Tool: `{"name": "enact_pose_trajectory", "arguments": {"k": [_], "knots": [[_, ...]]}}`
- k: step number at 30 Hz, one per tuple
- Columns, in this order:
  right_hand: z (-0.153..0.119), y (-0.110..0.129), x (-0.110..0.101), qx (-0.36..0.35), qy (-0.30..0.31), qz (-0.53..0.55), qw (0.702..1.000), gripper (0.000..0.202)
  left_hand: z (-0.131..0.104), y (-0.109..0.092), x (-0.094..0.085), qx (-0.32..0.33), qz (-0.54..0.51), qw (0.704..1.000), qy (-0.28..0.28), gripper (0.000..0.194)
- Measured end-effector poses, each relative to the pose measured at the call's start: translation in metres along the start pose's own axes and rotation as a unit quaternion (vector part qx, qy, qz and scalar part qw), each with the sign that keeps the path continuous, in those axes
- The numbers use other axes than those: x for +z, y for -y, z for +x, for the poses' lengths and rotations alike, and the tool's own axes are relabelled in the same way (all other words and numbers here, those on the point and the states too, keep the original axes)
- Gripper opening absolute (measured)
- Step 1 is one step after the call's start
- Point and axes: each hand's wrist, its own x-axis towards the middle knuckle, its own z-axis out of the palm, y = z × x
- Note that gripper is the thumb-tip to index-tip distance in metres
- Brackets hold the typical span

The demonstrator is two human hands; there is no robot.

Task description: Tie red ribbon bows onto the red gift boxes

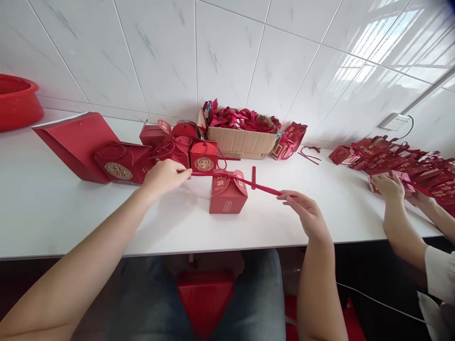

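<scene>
A small red gift box with gold lettering stands upright on the white table before me. A red ribbon passes across its top, where the curved flaps meet, and stretches out to both sides. My left hand pinches the ribbon's left end, close to the other red boxes. On the far side, my right hand pinches the right end, out past the box. Both hands are off the box itself, and the ribbon looks taut between them.
Behind stands a cardboard carton full of red ribbons. Finished-looking red boxes and a large red bag sit at left, near a red basin. At right, a co-worker's hands handle a box beside rows of red boxes.
</scene>
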Motion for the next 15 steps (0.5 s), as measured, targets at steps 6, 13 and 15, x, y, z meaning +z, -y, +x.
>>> {"name": "enact_pose_trajectory", "arguments": {"k": [6,13,15], "knots": [[0.028,0.021,0.004,-0.027,-0.349,-0.081,0.933,0.053,-0.009,-0.027,0.006,0.13,0.051,0.982,-0.131,0.023],[0.072,0.068,0.048,-0.212,0.126,-0.179,0.952,0.024,0.004,-0.049,0.015,0.25,-0.093,0.955,0.132,0.035],[0.082,0.066,0.06,-0.23,0.198,-0.181,0.935,0.026,0.009,-0.049,0.019,0.255,-0.103,0.95,0.147,0.033]]}}
